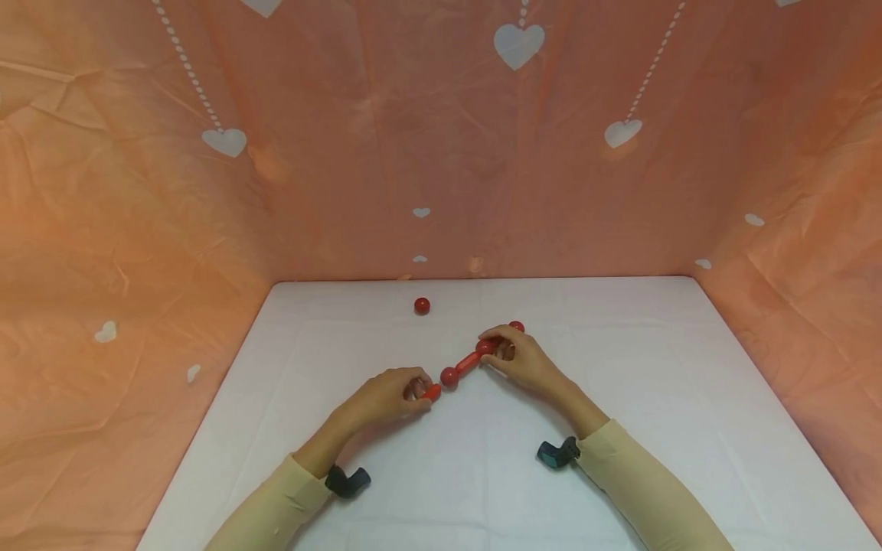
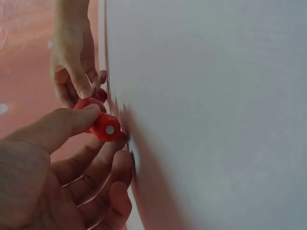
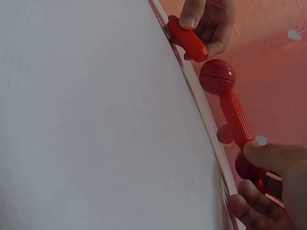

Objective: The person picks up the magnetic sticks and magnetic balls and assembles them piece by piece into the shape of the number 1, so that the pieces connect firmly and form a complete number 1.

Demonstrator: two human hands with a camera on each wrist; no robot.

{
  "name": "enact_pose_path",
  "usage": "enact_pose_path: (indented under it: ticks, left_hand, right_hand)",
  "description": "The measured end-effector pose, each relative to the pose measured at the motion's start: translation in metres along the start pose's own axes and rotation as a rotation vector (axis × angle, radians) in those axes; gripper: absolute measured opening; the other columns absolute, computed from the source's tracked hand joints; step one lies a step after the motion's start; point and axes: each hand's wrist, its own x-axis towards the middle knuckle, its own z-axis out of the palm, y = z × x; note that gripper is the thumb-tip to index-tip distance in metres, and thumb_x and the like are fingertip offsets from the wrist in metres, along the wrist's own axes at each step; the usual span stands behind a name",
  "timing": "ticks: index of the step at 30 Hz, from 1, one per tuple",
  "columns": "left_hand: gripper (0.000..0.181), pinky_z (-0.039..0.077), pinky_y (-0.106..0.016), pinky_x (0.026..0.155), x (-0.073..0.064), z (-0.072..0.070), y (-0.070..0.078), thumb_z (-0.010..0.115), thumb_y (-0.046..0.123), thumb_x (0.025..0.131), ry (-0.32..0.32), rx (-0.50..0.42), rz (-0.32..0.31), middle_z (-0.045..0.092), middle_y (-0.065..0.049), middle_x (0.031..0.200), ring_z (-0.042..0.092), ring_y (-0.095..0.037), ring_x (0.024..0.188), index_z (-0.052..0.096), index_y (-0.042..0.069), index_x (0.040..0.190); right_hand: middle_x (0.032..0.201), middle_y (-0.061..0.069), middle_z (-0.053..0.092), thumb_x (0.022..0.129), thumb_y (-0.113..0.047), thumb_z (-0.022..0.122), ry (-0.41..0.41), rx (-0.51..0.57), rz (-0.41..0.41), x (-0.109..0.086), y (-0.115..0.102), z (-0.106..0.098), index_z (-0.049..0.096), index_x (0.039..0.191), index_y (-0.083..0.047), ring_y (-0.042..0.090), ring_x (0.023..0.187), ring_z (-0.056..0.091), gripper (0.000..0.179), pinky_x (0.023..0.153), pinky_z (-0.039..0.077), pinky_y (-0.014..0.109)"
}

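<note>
Between thumb and fingers, my left hand (image 1: 387, 394) pinches a short red rod (image 3: 188, 39) with ridged sides; a pale round spot marks its end in the left wrist view. My right hand (image 1: 529, 366) grips a chain of red pieces. Leading the chain on the left is a red ball (image 3: 217, 76), joined to a ridged red rod (image 3: 236, 117). A second red ball (image 3: 248, 165) sits at the right fingers, which partly cover it. Another red ball (image 1: 516, 327) shows beyond that hand; its connection is hidden. In the right wrist view, a small gap separates the left-hand rod from the leading ball.
A loose red ball (image 1: 422, 306) lies near the back of the white table (image 1: 482, 490). Orange cloth (image 1: 448, 153) with white hearts rises behind and along both sides. Dark wrist-worn devices (image 1: 556, 453) are on both wrists, below the hands.
</note>
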Motion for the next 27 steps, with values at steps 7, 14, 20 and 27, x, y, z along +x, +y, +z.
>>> enact_pose_path:
  ticks: [7,14,20,27]
  left_hand:
    - [0.024,0.052,-0.032,0.074,0.0034,0.0027,0.0020,0.082,0.023,0.096,0.009,-0.003,0.016,0.068,0.010,0.090,0.059,-0.012,0.084,0.073,0.015,0.117]
    - [0.022,0.051,-0.032,0.075,0.0047,0.0040,0.0017,0.082,0.022,0.096,0.012,-0.009,0.020,0.067,0.010,0.090,0.059,-0.011,0.083,0.073,0.015,0.115]
    - [0.022,0.050,-0.032,0.073,0.0051,0.0049,0.0004,0.082,0.022,0.096,0.022,0.001,0.026,0.067,0.010,0.089,0.058,-0.011,0.082,0.073,0.015,0.114]
    - [0.022,0.050,-0.032,0.072,0.0043,0.0055,0.0015,0.082,0.023,0.095,0.025,0.000,0.014,0.066,0.010,0.089,0.059,-0.012,0.082,0.073,0.015,0.114]
  right_hand:
    - [0.100,0.001,0.067,0.095,-0.014,0.084,-0.004,0.007,0.000,-0.0010,-0.0009,0.0006,0.070,0.131,-0.014,0.019,0.087,0.059,0.038,0.076,0.052,0.025]
    - [0.104,0.002,0.067,0.095,-0.013,0.084,-0.020,-0.001,-0.019,-0.0010,-0.0018,-0.0006,0.069,0.132,-0.011,0.019,0.088,0.059,0.040,0.076,0.053,0.025]
    - [0.114,0.006,0.068,0.095,-0.009,0.083,-0.041,-0.013,-0.048,-0.0010,-0.0028,-0.0007,0.067,0.135,-0.008,0.018,0.090,0.059,0.043,0.079,0.053,0.026]
    - [0.115,0.004,0.067,0.095,-0.009,0.083,-0.043,-0.060,-0.036,-0.0011,-0.0046,0.0002,0.069,0.136,-0.008,0.019,0.093,0.058,0.044,0.081,0.054,0.028]
